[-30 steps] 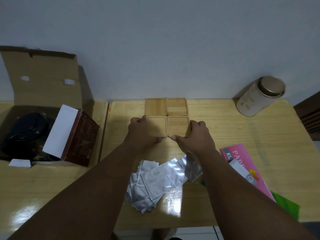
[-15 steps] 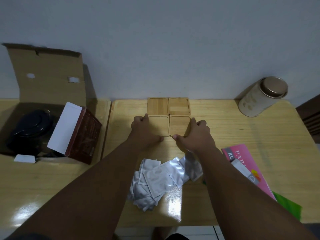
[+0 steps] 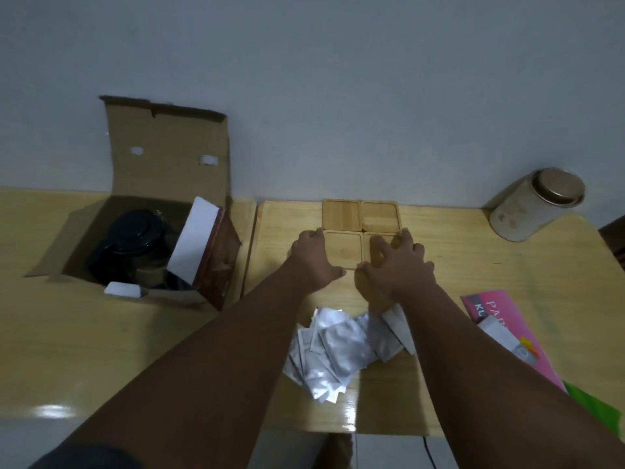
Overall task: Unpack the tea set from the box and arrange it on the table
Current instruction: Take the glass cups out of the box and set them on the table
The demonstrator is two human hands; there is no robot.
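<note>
Squaring up the arrangement looks like the step in hand: four square bamboo coasters with raised rims sit in a two-by-two block at the back of the pale wooden table (image 3: 456,265), edges touching. The far pair (image 3: 361,214) lies free, just beside the wall. The near pair (image 3: 342,248) is framed by both hands. The left hand (image 3: 313,258) rests flat at the outer left edge, fingers loosely extended and thumb along the near rim, pressing rather than gripping. The right hand (image 3: 395,262) lies over the near right coaster, fingers spread and curled on its top and outer edge; whether it pinches the rim or only nudges it I cannot tell, since the hand hides the contact.

So the coasters are out and nearly placed. Much seems left: the open brown cardboard box (image 3: 162,170) on the left holds a dark glossy round vessel (image 3: 132,245), probably the teapot, though it is too dim to be sure, with a reddish-brown carton with a white flap (image 3: 209,255) leaning in the box's right side. Neither has reached the table. A heap of silver foil sachets (image 3: 338,350) lies loose near the front edge, between the forearms, not arranged. A beige cylindrical tin with a metal lid (image 3: 534,204) stands at the far right, well apart, and a pink printed booklet (image 3: 500,319) lies at the right.
</note>
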